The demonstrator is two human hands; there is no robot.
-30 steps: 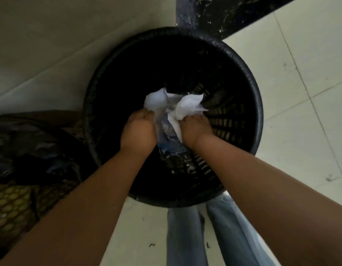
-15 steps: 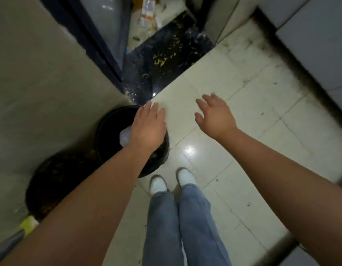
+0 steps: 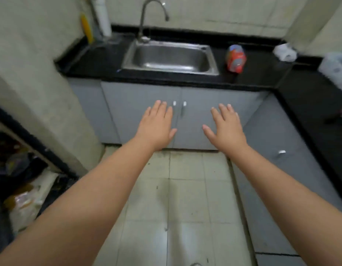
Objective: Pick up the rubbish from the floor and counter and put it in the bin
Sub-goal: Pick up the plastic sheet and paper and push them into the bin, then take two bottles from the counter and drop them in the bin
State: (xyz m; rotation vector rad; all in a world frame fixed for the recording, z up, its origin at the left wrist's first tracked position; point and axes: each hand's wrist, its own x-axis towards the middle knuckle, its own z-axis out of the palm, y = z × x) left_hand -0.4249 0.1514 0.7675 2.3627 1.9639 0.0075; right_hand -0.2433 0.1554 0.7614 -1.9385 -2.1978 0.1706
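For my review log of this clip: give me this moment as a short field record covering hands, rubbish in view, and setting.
left hand: open, empty, held out over the cabinet front
right hand: open, empty, held out likewise
counter: black, L-shaped
sink: steel, looks empty
red crumpled item: on counter right of the sink; kind unclear through blur
white crumpled item: in far counter corner
floor: pale tiles, stained
bin: not clearly in view
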